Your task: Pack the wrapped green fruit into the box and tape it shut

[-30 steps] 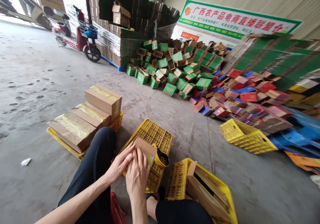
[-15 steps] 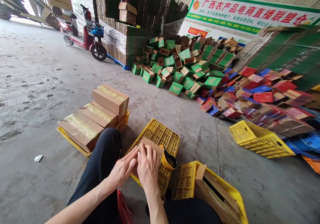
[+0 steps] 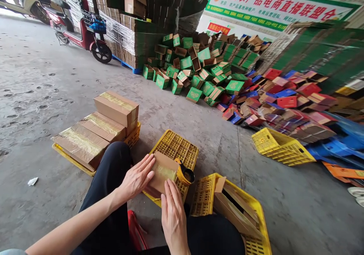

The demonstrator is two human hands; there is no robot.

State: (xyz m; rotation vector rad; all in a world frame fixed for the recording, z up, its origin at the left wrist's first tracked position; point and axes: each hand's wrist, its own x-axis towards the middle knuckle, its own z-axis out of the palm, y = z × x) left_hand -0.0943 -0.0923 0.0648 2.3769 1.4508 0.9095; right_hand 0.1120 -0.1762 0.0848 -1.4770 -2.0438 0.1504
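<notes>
A small cardboard box [image 3: 164,168] with a strip of yellowish tape on top rests on an upturned yellow plastic crate [image 3: 186,145]. My left hand [image 3: 136,177] lies along the box's left edge with its fingers stretched out. Over the near right corner is my right hand [image 3: 174,205], its fingers straight and touching or just above the box. A yellow-and-black tape dispenser [image 3: 185,172] sits on the crate against the box's right side. My right fingers partly cover the box's near edge.
Taped cardboard boxes [image 3: 82,141] are stacked on a yellow crate at left. Another yellow crate [image 3: 212,194] at right holds flattened cardboard [image 3: 239,209]. Farther off are a tipped yellow crate [image 3: 281,147], heaps of green boxes [image 3: 195,94] and red-and-blue boxes [image 3: 287,101], and a red scooter [image 3: 85,39].
My hands have moved apart: the left stays on the box's left edge, and the right has slid toward the near right corner. The taped top now shows. The view has shifted slightly.
</notes>
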